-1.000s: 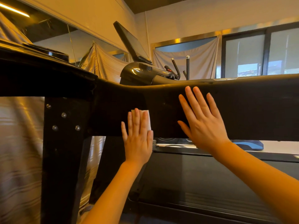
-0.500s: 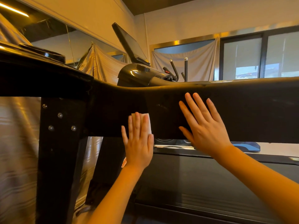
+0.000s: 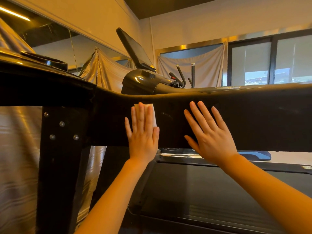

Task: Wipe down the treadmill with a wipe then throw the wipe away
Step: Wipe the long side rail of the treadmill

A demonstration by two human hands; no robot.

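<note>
Gym room with draped sheets [image 3: 190,71] on the mirrors, two hands up front. Left hand [image 3: 143,132] has its fingers [image 3: 141,115] straight and flat, pressing one white wipe [image 3: 152,112] against the treadmill's black side rail [image 3: 261,115]. Right hand [image 3: 211,134] is spread flat on the same rail, holding nothing. Four bolts [image 3: 62,124] show on the upright post [image 3: 62,166]. Farther back, one tilted screen [image 3: 133,48].

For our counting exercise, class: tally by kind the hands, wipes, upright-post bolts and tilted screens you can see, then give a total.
Hands: 2, the left hand and the right hand
Wipes: 1, the white wipe under the left hand
Bolts on the upright post: 4, for example
Tilted screens: 1, the screen
Total: 8
</note>
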